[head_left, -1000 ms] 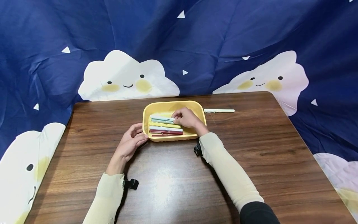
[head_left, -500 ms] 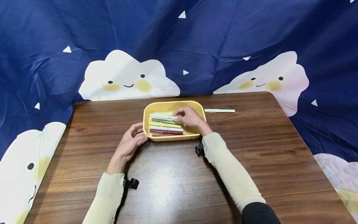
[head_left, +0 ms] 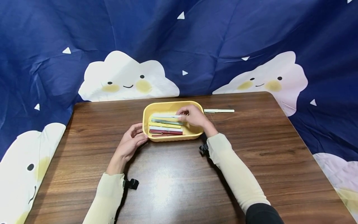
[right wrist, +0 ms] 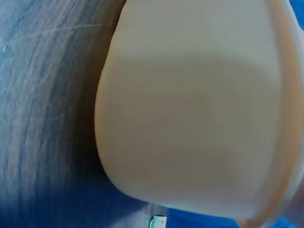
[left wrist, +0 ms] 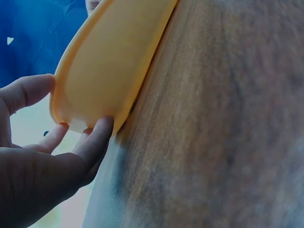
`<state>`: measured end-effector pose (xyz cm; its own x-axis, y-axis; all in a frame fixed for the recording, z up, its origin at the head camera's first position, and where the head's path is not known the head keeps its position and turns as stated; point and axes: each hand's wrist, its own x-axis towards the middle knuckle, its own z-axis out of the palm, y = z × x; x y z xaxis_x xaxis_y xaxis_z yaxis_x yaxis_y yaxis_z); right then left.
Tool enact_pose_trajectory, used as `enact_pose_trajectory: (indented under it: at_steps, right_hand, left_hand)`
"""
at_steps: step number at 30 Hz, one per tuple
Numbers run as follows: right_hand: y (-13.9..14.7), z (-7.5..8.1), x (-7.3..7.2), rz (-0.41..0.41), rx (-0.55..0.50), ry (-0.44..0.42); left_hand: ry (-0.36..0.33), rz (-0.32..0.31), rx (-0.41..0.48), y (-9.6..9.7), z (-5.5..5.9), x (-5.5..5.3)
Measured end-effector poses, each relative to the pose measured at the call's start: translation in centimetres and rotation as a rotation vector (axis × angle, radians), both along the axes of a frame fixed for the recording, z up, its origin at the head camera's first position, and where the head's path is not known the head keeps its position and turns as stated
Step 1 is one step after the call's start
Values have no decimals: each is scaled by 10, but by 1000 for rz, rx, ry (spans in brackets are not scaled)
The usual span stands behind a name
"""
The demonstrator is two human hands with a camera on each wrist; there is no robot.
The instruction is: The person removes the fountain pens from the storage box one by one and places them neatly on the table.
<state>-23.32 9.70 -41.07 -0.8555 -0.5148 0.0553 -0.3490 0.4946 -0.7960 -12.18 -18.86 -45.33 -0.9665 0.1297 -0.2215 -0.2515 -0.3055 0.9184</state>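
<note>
"Head view, starting near: what could go wrong?"

"The left hand [head_left: 130, 144] has its fingers a bit apart, touching the left end of the yellow tray [head_left: 174, 139]. If that touch is too light, the tray could slide, I think."

"And farther in?"

"The right hand [head_left: 193, 116] seems to pinch the right end of a white pen [head_left: 165, 115], in the far part of the tray. If the pinch is weak, the pen could drop and bump the others."

"Which way do they point?"

"Nearest, the red pens [head_left: 167, 132] run left to right. So does the held pen, long ways with the tray. I can't tell which end writes. Farthest, a loose pen [head_left: 221, 111] lies left to right too, on the counter [head_left: 251, 140], right of the tray."
</note>
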Motion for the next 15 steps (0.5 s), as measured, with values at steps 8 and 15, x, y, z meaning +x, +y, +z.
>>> enact_pose_trajectory:
  at_steps: [8,15]
  right_hand:
    - [7,9,3,-9,4,58]
    - [20,16,7,-54,28,102]
  left_hand:
    - [2,-2,1,0,0,-1]
    - [-3,1,-8,0,0,0]
